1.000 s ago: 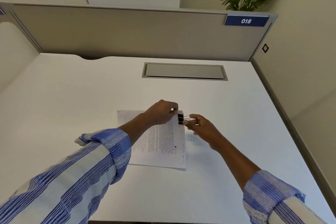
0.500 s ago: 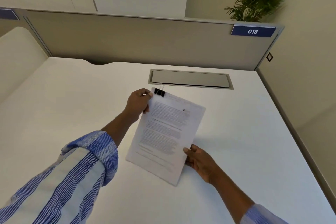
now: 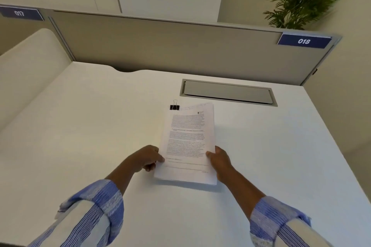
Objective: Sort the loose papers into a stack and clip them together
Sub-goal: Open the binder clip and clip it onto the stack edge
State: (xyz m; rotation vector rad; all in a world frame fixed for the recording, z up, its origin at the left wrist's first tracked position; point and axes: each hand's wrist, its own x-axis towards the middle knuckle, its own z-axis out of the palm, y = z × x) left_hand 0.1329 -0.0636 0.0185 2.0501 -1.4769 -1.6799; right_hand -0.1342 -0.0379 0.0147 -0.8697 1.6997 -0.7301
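White cubicle desk [image 3: 80,126] before a grey partition. The paper stack [image 3: 186,146] lies between the hands, its long axis running away from the person. The left hand [image 3: 145,158] pinches its near left edge and the right hand [image 3: 218,158] grips its near right edge. The binder clip [image 3: 174,107] sits at the far left corner, well apart from both hands and on the left hand's side.

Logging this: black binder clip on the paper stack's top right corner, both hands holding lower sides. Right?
No: head view shows the black binder clip on the white paper stack's top left corner; left hand and right hand hold its lower sides.
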